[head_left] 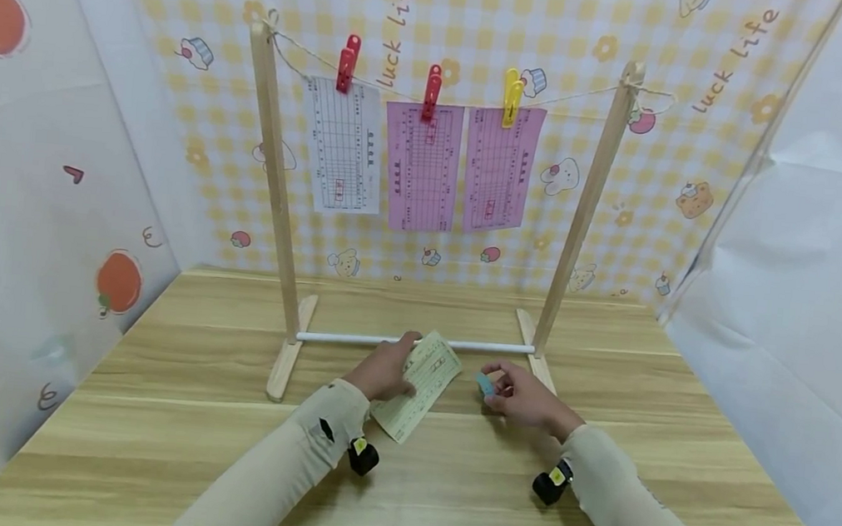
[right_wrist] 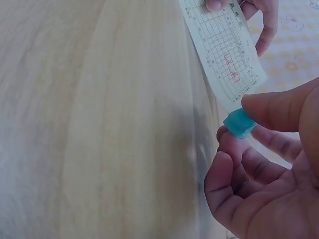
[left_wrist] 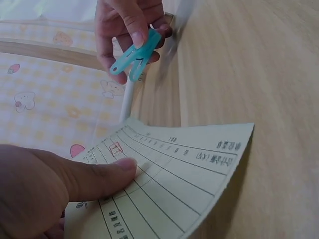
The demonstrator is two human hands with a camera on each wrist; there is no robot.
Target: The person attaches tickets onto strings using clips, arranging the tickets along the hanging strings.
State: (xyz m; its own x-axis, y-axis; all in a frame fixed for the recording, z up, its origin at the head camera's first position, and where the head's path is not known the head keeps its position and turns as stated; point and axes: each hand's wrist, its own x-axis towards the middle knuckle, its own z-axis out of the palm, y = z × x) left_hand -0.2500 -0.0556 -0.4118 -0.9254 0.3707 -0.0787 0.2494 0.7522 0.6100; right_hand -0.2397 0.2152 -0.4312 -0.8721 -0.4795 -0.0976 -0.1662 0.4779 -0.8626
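Note:
My left hand [head_left: 384, 370] pinches a pale green printed form [head_left: 421, 387], its thumb lying across the printed face in the left wrist view. The sheet is held tilted above the table, near the stand's white bar. To the right, my right hand [head_left: 522, 395] holds a teal clothespin [left_wrist: 137, 56] between thumb and fingers. A gap separates the clothespin from the paper. From a string hang a white form [head_left: 344, 148] and two pink forms, one in the middle [head_left: 422, 167] and one at right [head_left: 502, 170]. Red clothespins [head_left: 346, 64] and a yellow clothespin [head_left: 512, 98] grip them.
A wooden stand with a left post [head_left: 276, 175] and a right post [head_left: 590, 203] carries the string. A white bar [head_left: 347, 338] joins its feet just above the wooden table [head_left: 172, 442]. Patterned cloth [head_left: 582, 227] backs the table, with pale walls at both sides.

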